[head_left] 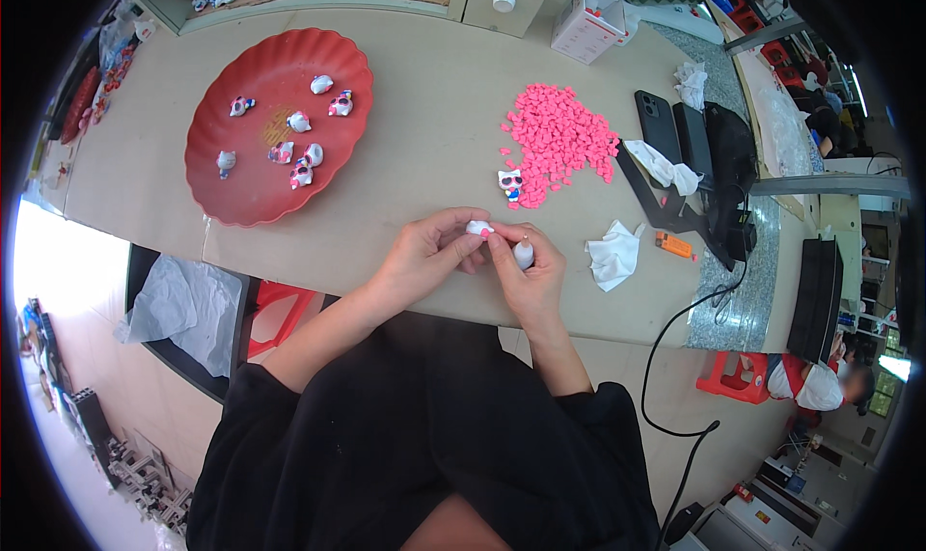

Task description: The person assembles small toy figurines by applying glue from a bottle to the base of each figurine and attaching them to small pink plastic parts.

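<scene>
White cat figurine pinched in left hand fingertips; right hand clamped on small glue bottle, near worktop's front edge.

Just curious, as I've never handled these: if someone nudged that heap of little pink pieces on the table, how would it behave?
The pink pieces lie as a loose heap of tiny bits with strays at its edge, so a push would probably scatter them. They look very light. Picking one out likely needs fingertips, as the left hand does with a small white figure.
</scene>
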The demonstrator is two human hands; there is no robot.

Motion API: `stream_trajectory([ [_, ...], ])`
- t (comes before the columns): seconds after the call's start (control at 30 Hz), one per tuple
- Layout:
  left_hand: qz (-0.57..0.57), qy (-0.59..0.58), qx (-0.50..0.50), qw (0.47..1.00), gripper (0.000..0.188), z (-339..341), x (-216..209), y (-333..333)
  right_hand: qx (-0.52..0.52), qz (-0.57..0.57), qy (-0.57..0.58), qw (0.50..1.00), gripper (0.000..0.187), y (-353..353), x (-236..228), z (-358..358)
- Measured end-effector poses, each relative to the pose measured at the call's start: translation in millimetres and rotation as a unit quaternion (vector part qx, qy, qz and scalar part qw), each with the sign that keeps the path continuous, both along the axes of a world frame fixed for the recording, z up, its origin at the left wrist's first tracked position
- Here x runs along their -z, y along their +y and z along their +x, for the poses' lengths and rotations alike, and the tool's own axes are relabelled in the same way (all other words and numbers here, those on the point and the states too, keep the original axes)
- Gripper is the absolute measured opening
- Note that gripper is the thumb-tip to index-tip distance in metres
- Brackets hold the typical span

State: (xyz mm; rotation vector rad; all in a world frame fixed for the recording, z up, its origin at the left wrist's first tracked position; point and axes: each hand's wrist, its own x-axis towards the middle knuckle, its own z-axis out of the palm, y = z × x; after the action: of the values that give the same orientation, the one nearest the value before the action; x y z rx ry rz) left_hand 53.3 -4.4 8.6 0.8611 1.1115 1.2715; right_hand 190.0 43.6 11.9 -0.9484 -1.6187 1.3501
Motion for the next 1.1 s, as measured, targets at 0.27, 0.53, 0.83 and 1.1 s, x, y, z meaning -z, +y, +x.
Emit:
stream_trajectory([
  [0.27, -0.02, -0.006, -0.013, 1.0, 0.026, -1.8, -0.3, 1.3, 0.02, 0.138, -0.03, 0.99, 0.015, -2.5, 6.5, -3.3],
  [0.53, -0.037, -0.045, -0.022, 0.998, 0.025, -2.0, 0.4, 4.0, 0.031, 0.215, -0.056, 0.975, 0.017, -1.8, 10.3, -5.4],
  [0.83, -0.019, -0.062, -0.023, 0.998, 0.025, -3.1, -0.7, 4.1, 0.03, 0.195, -0.06, 0.978, 0.015, -1.2, 11.1, -5.0],
  [1.1, -0.037, -0.065, -0.029, 0.997, 0.023, -4.7, -1.1, 7.7, 0.02, 0.13, -0.019, 0.991, 0.01, 3.0, 10.0, -6.2],
])
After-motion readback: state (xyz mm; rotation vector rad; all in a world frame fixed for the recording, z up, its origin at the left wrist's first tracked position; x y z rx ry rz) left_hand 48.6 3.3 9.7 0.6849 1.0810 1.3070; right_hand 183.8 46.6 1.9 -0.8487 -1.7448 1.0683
